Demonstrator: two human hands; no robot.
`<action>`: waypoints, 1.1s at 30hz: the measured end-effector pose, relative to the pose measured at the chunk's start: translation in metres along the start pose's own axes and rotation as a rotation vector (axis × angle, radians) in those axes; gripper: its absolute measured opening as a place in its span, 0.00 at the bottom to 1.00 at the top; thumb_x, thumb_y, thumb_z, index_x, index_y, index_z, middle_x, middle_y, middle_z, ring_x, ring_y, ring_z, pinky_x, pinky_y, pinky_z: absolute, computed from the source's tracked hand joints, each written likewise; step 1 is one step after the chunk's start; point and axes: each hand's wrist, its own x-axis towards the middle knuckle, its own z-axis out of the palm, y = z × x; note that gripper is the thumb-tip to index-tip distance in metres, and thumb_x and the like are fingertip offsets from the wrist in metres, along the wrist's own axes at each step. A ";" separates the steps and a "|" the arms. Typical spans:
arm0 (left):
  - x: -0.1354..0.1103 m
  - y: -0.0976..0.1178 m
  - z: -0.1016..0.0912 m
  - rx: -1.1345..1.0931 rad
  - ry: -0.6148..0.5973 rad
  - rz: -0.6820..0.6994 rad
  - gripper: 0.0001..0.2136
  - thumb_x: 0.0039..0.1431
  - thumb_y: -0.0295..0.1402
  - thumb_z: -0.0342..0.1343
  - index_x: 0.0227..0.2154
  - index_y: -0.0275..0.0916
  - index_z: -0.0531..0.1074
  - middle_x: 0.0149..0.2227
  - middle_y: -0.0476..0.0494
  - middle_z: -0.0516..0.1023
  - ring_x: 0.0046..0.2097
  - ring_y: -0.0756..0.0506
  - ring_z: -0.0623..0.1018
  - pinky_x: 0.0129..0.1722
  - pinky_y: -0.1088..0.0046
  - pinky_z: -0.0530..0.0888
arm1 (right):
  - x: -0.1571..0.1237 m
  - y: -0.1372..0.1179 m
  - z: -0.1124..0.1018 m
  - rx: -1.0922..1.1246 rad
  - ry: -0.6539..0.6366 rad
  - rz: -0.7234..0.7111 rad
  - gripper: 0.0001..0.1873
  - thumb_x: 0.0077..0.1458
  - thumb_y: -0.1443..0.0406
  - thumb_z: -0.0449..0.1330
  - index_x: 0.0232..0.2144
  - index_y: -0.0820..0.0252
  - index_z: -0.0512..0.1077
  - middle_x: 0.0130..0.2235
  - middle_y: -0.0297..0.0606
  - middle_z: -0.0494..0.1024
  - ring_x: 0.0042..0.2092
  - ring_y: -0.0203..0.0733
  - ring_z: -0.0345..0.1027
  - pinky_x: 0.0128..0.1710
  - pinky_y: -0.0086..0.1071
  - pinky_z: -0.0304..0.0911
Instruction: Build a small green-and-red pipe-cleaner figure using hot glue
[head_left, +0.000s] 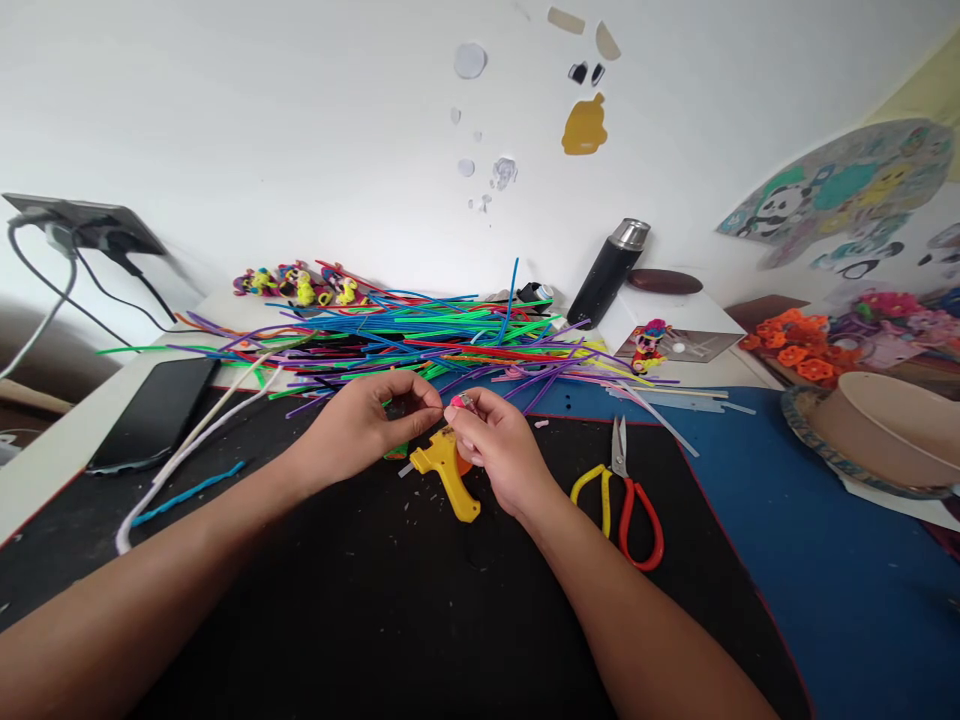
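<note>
The right hand (499, 440) gripped a small pink fuzzy piece (460, 401) between thumb and forefinger, with most of it hidden by the fingers. The left hand (367, 425) was just beside it on the left, thumb and forefinger pinched together; whether a thin strand lay between those tips, I could not tell. The piece was held over the middle of the black mat (375, 620), just beyond the yellow glue gun (454, 480).

It looked feather-light and soft, probably easy to squash and hardly slippery; if wire ran inside, it would bend and keep its shape. A light fingertip pinch at its firmest edge seemed the best hold.

On the far side lay a heap of chenille stems (420, 325); to the right, scissors (628, 490) with their blades pointing to the far side.
</note>
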 end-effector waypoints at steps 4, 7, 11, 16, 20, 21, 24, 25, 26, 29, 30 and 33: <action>-0.001 0.000 0.001 0.006 -0.005 0.010 0.17 0.62 0.52 0.66 0.36 0.41 0.82 0.35 0.44 0.85 0.36 0.43 0.81 0.36 0.70 0.76 | 0.000 0.000 0.000 -0.006 -0.012 -0.001 0.20 0.54 0.53 0.76 0.30 0.55 0.70 0.24 0.21 0.58 0.24 0.29 0.43 0.24 0.31 0.41; -0.001 -0.001 0.003 -0.002 -0.007 0.018 0.15 0.63 0.49 0.65 0.36 0.41 0.82 0.34 0.45 0.84 0.35 0.44 0.80 0.36 0.71 0.75 | 0.001 0.001 0.000 -0.006 -0.012 0.001 0.21 0.53 0.53 0.76 0.31 0.54 0.70 0.24 0.22 0.58 0.24 0.30 0.43 0.24 0.31 0.41; -0.002 -0.002 0.003 0.006 -0.011 0.034 0.14 0.63 0.48 0.64 0.35 0.41 0.81 0.33 0.46 0.83 0.35 0.44 0.79 0.36 0.71 0.75 | 0.001 0.001 0.000 -0.005 -0.014 0.005 0.20 0.53 0.53 0.76 0.31 0.54 0.70 0.24 0.22 0.57 0.24 0.30 0.43 0.24 0.31 0.41; -0.002 -0.001 0.002 0.009 -0.001 0.037 0.13 0.63 0.47 0.65 0.35 0.41 0.81 0.33 0.45 0.83 0.36 0.44 0.79 0.37 0.71 0.76 | 0.000 0.002 -0.001 0.005 -0.025 0.017 0.20 0.54 0.52 0.76 0.32 0.54 0.71 0.24 0.22 0.59 0.24 0.30 0.44 0.25 0.31 0.42; -0.001 0.000 0.001 -0.005 0.023 0.013 0.15 0.62 0.49 0.66 0.35 0.41 0.80 0.33 0.45 0.83 0.36 0.43 0.79 0.36 0.70 0.76 | 0.000 0.001 -0.002 0.018 -0.057 0.003 0.24 0.54 0.48 0.77 0.33 0.54 0.71 0.24 0.22 0.62 0.23 0.30 0.48 0.25 0.31 0.44; -0.001 -0.001 0.000 -0.008 0.033 0.011 0.15 0.62 0.49 0.66 0.34 0.42 0.80 0.33 0.45 0.83 0.36 0.43 0.79 0.36 0.70 0.76 | -0.001 0.001 -0.002 0.020 -0.064 0.000 0.24 0.55 0.47 0.77 0.33 0.54 0.71 0.24 0.22 0.63 0.23 0.30 0.49 0.25 0.31 0.44; 0.000 -0.002 -0.003 -0.020 0.072 0.008 0.15 0.62 0.49 0.66 0.34 0.42 0.79 0.34 0.45 0.83 0.36 0.43 0.80 0.37 0.70 0.76 | -0.002 -0.002 -0.001 0.027 -0.069 -0.005 0.25 0.58 0.44 0.75 0.35 0.56 0.74 0.24 0.24 0.66 0.22 0.30 0.52 0.25 0.31 0.45; 0.001 -0.002 -0.004 -0.026 0.082 0.003 0.15 0.63 0.49 0.66 0.33 0.42 0.79 0.34 0.45 0.83 0.35 0.44 0.80 0.36 0.70 0.76 | -0.002 -0.003 -0.001 0.029 -0.066 -0.005 0.25 0.58 0.43 0.74 0.36 0.56 0.75 0.24 0.25 0.67 0.22 0.30 0.53 0.25 0.31 0.45; 0.001 -0.003 -0.005 -0.032 0.087 -0.003 0.15 0.63 0.49 0.67 0.33 0.42 0.79 0.34 0.45 0.83 0.34 0.44 0.80 0.36 0.70 0.77 | -0.003 -0.003 -0.001 0.029 -0.064 -0.006 0.25 0.59 0.43 0.74 0.36 0.57 0.77 0.24 0.25 0.67 0.22 0.30 0.53 0.25 0.31 0.45; 0.002 -0.003 -0.006 -0.053 0.091 -0.014 0.16 0.62 0.50 0.67 0.34 0.42 0.79 0.33 0.46 0.82 0.32 0.45 0.80 0.35 0.70 0.78 | -0.004 -0.004 -0.001 0.014 -0.068 0.002 0.26 0.58 0.42 0.74 0.36 0.57 0.77 0.24 0.25 0.67 0.21 0.30 0.54 0.24 0.31 0.46; 0.002 -0.002 -0.006 -0.061 0.091 -0.012 0.16 0.62 0.51 0.68 0.34 0.42 0.79 0.33 0.46 0.82 0.32 0.45 0.80 0.35 0.70 0.78 | -0.004 -0.004 -0.001 0.008 -0.075 0.007 0.26 0.58 0.42 0.74 0.36 0.57 0.77 0.23 0.25 0.68 0.21 0.30 0.55 0.24 0.31 0.47; 0.002 -0.001 -0.007 -0.088 0.086 -0.014 0.17 0.62 0.52 0.68 0.33 0.42 0.79 0.33 0.45 0.83 0.33 0.44 0.81 0.34 0.70 0.79 | -0.003 -0.002 -0.002 -0.004 -0.106 0.017 0.28 0.56 0.41 0.76 0.37 0.57 0.76 0.24 0.25 0.70 0.21 0.31 0.60 0.24 0.29 0.50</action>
